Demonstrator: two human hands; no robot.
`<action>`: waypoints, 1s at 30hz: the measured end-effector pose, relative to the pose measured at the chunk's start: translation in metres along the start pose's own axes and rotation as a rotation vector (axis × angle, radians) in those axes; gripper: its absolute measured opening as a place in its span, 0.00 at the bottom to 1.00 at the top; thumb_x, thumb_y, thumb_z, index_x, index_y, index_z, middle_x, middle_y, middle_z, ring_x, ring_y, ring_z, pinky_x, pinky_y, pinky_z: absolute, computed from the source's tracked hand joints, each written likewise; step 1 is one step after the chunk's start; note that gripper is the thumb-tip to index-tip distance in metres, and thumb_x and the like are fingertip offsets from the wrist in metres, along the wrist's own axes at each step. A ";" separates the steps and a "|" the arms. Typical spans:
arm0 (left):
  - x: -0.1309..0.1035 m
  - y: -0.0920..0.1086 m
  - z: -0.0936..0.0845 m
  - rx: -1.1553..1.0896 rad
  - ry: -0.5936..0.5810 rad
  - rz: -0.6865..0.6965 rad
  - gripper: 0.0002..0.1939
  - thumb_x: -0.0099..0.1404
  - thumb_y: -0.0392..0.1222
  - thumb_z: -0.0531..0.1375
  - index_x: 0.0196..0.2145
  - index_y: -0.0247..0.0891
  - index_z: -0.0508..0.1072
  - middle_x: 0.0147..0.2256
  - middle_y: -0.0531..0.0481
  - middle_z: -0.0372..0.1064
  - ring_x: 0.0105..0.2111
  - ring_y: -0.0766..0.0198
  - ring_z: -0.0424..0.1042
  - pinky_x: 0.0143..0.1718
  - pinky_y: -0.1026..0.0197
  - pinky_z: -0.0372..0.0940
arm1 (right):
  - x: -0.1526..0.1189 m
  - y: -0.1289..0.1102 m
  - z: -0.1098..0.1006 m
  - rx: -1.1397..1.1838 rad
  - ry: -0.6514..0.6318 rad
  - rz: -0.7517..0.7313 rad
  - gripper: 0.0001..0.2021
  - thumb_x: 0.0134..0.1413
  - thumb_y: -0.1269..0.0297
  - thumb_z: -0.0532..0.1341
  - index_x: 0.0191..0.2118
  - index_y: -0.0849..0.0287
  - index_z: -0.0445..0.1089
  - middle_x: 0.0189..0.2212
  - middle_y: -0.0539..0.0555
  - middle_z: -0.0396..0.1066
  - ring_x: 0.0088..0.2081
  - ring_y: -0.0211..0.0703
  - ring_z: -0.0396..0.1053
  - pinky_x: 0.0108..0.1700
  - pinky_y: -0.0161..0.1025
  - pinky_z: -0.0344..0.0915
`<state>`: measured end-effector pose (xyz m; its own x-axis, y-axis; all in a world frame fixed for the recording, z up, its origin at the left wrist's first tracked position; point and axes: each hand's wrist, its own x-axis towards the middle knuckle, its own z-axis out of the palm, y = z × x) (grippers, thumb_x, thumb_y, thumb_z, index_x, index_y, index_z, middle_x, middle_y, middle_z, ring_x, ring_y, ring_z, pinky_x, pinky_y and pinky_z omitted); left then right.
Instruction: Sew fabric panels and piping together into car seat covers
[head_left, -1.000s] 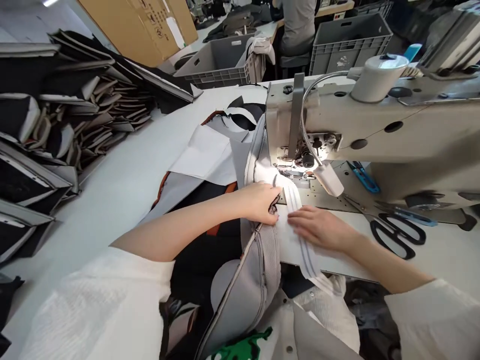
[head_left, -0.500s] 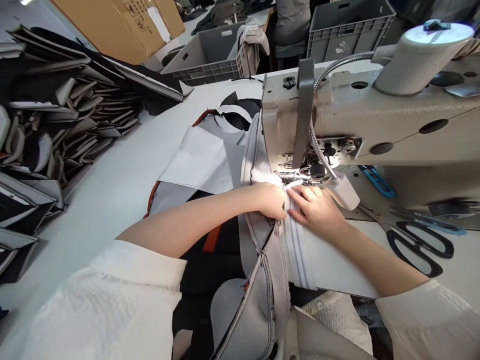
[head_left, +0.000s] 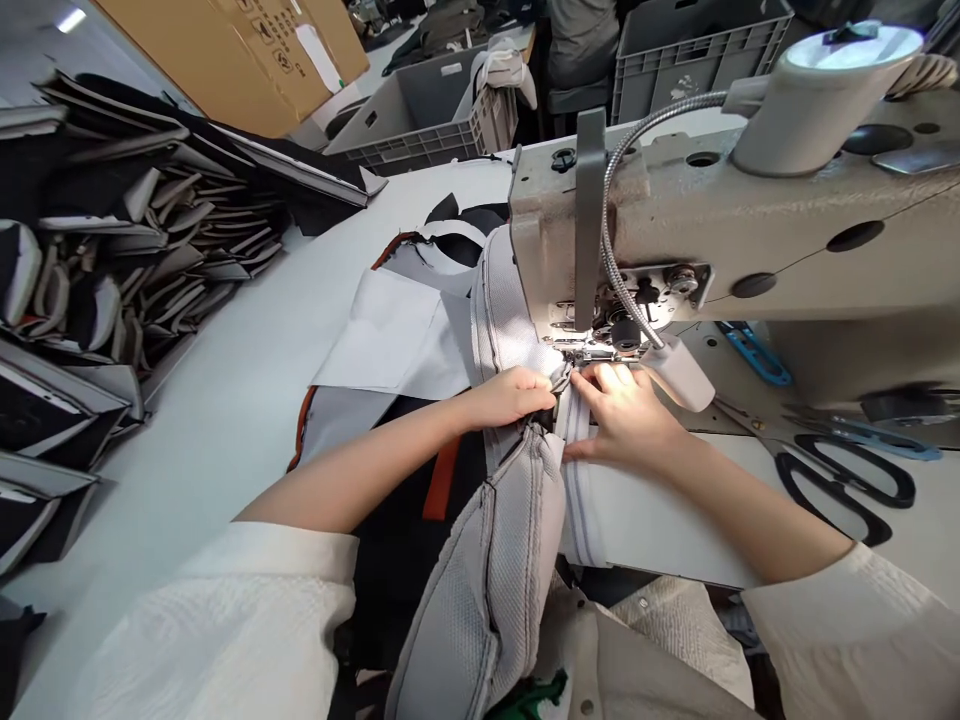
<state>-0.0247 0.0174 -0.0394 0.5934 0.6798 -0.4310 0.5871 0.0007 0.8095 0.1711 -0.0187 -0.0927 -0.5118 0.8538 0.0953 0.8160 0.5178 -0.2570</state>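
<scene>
Grey padded fabric [head_left: 517, 530] with dark seams runs from my lap up to the lit needle area of a beige sewing machine [head_left: 735, 230]. My left hand [head_left: 517, 396] is closed on the fabric's edge, just left of the presser foot. To its right, my right hand [head_left: 626, 415] presses a white zipper tape [head_left: 576, 490] with its thumb and fingers, close to the foot. The tape hangs down toward the table's front edge. White sheets [head_left: 382, 330] lie on the fabric behind my left forearm. The needle tip is hidden by glare.
Stacked dark and grey pieces [head_left: 202, 230] fill the left of the table. Black-handled scissors [head_left: 832, 480] and blue snips [head_left: 754, 352] lie at the right. Behind are a cardboard box [head_left: 247, 60], grey crates [head_left: 420, 110] and a seated person's back [head_left: 583, 45].
My left hand has moved slightly left and gripped the fabric edge, which is now bunched and lifted near the foot. My right thumb has spread lower on the tape. The view has shifted a little.
</scene>
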 end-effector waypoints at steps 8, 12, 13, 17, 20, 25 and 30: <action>0.000 0.010 0.019 0.844 0.257 0.254 0.16 0.67 0.40 0.45 0.27 0.35 0.67 0.32 0.49 0.66 0.35 0.63 0.63 0.37 0.62 0.57 | -0.012 -0.008 0.006 0.021 0.053 0.001 0.40 0.44 0.49 0.59 0.60 0.67 0.54 0.58 0.64 0.59 0.56 0.57 0.56 0.48 0.47 0.58; -0.002 0.005 0.025 1.107 0.345 0.246 0.16 0.67 0.38 0.47 0.48 0.36 0.68 0.48 0.45 0.65 0.46 0.55 0.61 0.45 0.55 0.58 | -0.014 -0.009 0.006 0.013 0.093 -0.014 0.40 0.42 0.49 0.60 0.60 0.66 0.55 0.57 0.64 0.60 0.55 0.59 0.57 0.49 0.50 0.57; -0.003 0.004 0.027 1.125 0.357 0.209 0.17 0.67 0.39 0.47 0.50 0.36 0.67 0.48 0.44 0.65 0.45 0.55 0.62 0.45 0.54 0.58 | -0.015 -0.007 0.005 0.017 0.100 -0.033 0.40 0.42 0.49 0.61 0.60 0.67 0.56 0.56 0.64 0.61 0.54 0.59 0.57 0.49 0.50 0.57; -0.004 0.003 0.035 1.153 0.423 0.131 0.18 0.65 0.40 0.50 0.52 0.37 0.65 0.51 0.42 0.62 0.46 0.52 0.61 0.44 0.53 0.59 | -0.016 0.010 -0.003 0.062 0.136 -0.126 0.26 0.49 0.52 0.60 0.52 0.62 0.67 0.48 0.59 0.68 0.49 0.52 0.63 0.47 0.45 0.58; -0.004 0.004 0.035 1.161 0.404 0.139 0.18 0.63 0.39 0.52 0.50 0.39 0.67 0.49 0.42 0.62 0.46 0.52 0.60 0.43 0.53 0.58 | -0.013 0.021 -0.003 0.054 0.212 -0.131 0.11 0.58 0.63 0.54 0.40 0.57 0.73 0.36 0.55 0.71 0.40 0.47 0.65 0.42 0.43 0.59; -0.004 0.002 0.034 1.130 0.416 0.151 0.16 0.62 0.39 0.52 0.47 0.38 0.69 0.48 0.43 0.61 0.45 0.52 0.60 0.42 0.52 0.58 | -0.005 0.017 0.006 -0.011 0.202 -0.145 0.17 0.58 0.70 0.51 0.51 0.62 0.67 0.41 0.60 0.66 0.38 0.47 0.62 0.38 0.43 0.58; -0.007 0.002 0.038 1.104 0.446 0.136 0.16 0.63 0.38 0.51 0.47 0.37 0.69 0.45 0.42 0.63 0.43 0.53 0.62 0.42 0.53 0.58 | -0.003 0.011 0.012 0.001 0.199 -0.148 0.20 0.58 0.68 0.50 0.56 0.65 0.61 0.47 0.62 0.65 0.43 0.51 0.61 0.42 0.45 0.59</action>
<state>-0.0067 -0.0152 -0.0498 0.5723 0.8199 -0.0151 0.8192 -0.5724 -0.0355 0.1784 -0.0159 -0.1079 -0.5626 0.7625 0.3195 0.7357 0.6381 -0.2271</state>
